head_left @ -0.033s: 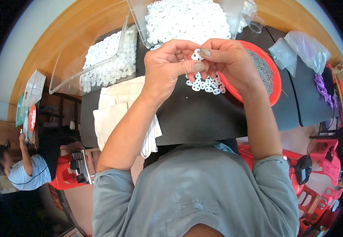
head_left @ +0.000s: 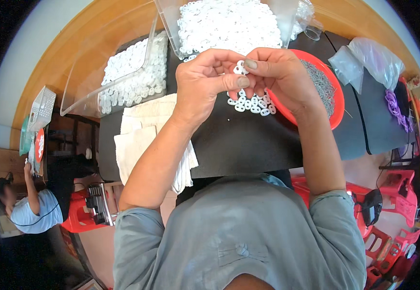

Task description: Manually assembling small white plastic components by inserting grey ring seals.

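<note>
Over the black tabletop [head_left: 248, 145], a small white plastic piece with two holes [head_left: 240, 68] is pinched between my hands. My left hand [head_left: 201, 79] grips it from the left with thumb and fingers closed. From the right, my right hand [head_left: 285, 75] has its thumb pressed against the piece, fingers curled behind. Whether a thin pin is in the fingers cannot be made out. Several loose white two-holed pieces [head_left: 255, 103] lie just below the hands. A red bowl [head_left: 339, 104] of grey metal pins [head_left: 319, 84] sits under and beside my right wrist.
Clear bins full of white pieces stand at the back [head_left: 170, 34] and left [head_left: 85, 82]. Folded cream cloths [head_left: 135, 147] lie by my left forearm. Plastic bags [head_left: 376, 55] and purple cord [head_left: 397, 111] are at right. A co-worker [head_left: 36, 208] sits far left.
The white piece has tilted very slightly between my fingertips. Both arms and everything else stay in place.
</note>
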The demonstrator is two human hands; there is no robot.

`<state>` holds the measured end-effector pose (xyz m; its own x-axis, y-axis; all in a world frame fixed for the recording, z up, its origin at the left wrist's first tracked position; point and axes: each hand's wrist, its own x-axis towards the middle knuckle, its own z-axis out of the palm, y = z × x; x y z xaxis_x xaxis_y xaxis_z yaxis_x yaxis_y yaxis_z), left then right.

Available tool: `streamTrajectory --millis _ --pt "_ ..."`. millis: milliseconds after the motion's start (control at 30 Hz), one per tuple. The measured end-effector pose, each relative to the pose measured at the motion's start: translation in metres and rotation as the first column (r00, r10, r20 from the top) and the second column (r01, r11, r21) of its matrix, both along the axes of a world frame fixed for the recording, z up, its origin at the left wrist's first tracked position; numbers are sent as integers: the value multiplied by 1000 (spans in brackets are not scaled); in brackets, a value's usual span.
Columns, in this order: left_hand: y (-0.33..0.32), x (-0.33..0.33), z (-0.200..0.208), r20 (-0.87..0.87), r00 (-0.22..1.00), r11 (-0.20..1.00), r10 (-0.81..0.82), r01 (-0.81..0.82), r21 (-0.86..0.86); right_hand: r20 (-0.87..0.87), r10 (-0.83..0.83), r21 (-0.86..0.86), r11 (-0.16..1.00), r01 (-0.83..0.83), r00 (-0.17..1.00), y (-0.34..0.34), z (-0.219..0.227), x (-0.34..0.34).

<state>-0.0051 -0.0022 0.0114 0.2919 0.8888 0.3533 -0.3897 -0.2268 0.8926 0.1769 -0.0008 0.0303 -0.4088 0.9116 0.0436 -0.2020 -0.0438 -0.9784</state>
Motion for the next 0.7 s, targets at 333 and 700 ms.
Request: streamTrajectory --millis 333,700 --pt "-1 -5 1 -16 1000 1000 -23 23 5 -29 75 -40 996 -76 997 -3 0 -3" --pt "-7 0 5 -38 998 997 44 -41 64 -23 40 -2 999 -40 999 -5 3 -1"
